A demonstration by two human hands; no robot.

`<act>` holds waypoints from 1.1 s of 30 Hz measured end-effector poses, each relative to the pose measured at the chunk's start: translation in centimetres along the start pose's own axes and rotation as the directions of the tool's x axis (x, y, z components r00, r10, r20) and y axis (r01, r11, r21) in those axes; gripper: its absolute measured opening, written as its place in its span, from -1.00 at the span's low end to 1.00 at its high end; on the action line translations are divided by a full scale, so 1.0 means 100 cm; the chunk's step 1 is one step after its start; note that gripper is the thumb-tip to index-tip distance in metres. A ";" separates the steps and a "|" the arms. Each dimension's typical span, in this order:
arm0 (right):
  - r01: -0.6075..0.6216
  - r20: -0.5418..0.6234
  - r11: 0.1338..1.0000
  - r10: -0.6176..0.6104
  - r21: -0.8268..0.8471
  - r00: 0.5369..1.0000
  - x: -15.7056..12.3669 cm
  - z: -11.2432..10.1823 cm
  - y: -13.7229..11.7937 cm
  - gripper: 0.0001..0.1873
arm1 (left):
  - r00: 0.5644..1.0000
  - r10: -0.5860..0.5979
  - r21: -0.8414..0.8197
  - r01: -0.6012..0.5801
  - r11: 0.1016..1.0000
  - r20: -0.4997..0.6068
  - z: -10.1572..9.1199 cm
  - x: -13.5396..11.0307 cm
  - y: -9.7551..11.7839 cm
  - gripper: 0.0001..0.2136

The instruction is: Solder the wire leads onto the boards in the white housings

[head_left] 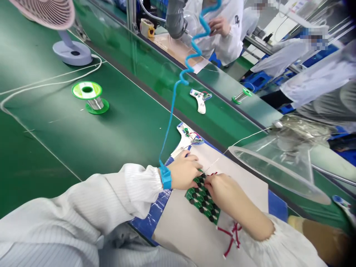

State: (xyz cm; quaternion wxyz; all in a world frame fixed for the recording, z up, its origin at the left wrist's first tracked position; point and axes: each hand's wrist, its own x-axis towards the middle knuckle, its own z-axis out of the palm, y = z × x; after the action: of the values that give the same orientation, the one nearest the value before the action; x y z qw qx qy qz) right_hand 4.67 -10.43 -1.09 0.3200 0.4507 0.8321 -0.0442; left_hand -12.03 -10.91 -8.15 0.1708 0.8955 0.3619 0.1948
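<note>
A green circuit board panel with black round parts lies on a pale work mat. My left hand, with a blue wrist strap and coiled blue cord, has its fingers curled onto the panel's upper end. My right hand pinches the same end of the panel from the right. Red wires lie on the mat by my right sleeve. A white half-shell with a small board and wires rests just beyond my left hand.
A green solder spool and a pink desk fan with white cable stand on the green belt at left. Another white shell part and a spool lie farther along. A clear funnel hood sits at right. Other workers in white coats are across.
</note>
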 end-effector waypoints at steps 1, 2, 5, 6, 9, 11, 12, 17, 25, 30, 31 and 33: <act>0.005 0.010 1.000 -0.005 -0.009 1.000 0.000 -0.001 -0.001 -0.72 | 1.000 -0.002 0.001 0.002 1.000 0.010 0.000 0.000 0.000 -0.77; 0.010 0.018 1.000 -0.009 -0.019 1.000 0.000 -0.002 -0.001 -0.72 | 1.000 -0.002 0.000 0.002 1.000 0.020 -0.001 0.001 0.000 -0.78; 0.024 0.030 0.998 -0.023 -0.054 0.999 0.002 -0.004 -0.003 -0.72 | 0.999 0.004 -0.007 -0.004 1.000 0.032 -0.001 0.001 0.000 -0.78; 0.033 0.029 0.997 -0.031 -0.065 0.999 0.003 -0.004 -0.004 -0.73 | 1.000 0.005 -0.009 -0.005 1.000 0.029 0.000 0.001 0.000 -0.77; 0.072 0.014 0.994 -0.071 -0.084 0.997 0.006 -0.007 -0.004 -0.76 | 1.000 0.001 -0.010 -0.001 1.000 0.019 -0.002 0.001 0.001 -0.78; 0.099 0.001 0.992 -0.100 -0.083 0.995 0.008 -0.008 -0.004 -0.77 | 0.999 -0.007 -0.009 0.007 1.000 0.032 -0.004 0.001 0.002 -0.79; 0.109 -0.004 0.991 -0.109 -0.080 0.994 0.009 -0.008 -0.003 -0.76 | 0.999 -0.011 -0.008 0.012 1.000 0.045 -0.005 0.002 0.003 -0.79; 0.135 -0.019 0.989 -0.136 -0.054 0.990 0.011 -0.001 0.006 -0.74 | 0.995 -0.021 0.014 0.019 1.000 0.094 -0.007 0.003 0.005 -0.74; 0.215 -0.088 0.975 -0.219 -0.055 0.972 0.018 0.001 0.009 -0.76 | 0.997 -0.016 0.007 0.016 1.000 0.071 -0.004 0.003 0.004 -0.83; 0.233 -0.120 0.971 -0.237 -0.050 0.964 0.019 -0.008 0.004 -0.76 | 0.994 -0.022 -0.001 0.022 1.000 0.107 -0.005 0.004 0.004 -0.85; 0.233 -0.120 0.971 -0.237 -0.046 0.964 0.019 -0.008 0.005 -0.77 | 0.992 -0.026 -0.002 0.027 1.000 0.125 -0.006 0.004 0.004 -0.83; 0.234 -0.114 0.972 -0.236 -0.035 0.965 0.018 -0.007 0.007 -0.77 | 0.987 -0.037 0.002 0.037 0.999 0.158 -0.009 0.005 0.006 -0.80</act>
State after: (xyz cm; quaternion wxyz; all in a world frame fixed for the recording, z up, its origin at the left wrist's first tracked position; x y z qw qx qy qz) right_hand 4.21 -8.46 -1.39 0.2676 0.3473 0.8975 -0.0466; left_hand -11.81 -10.76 -6.96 0.2030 0.9011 0.3638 0.1203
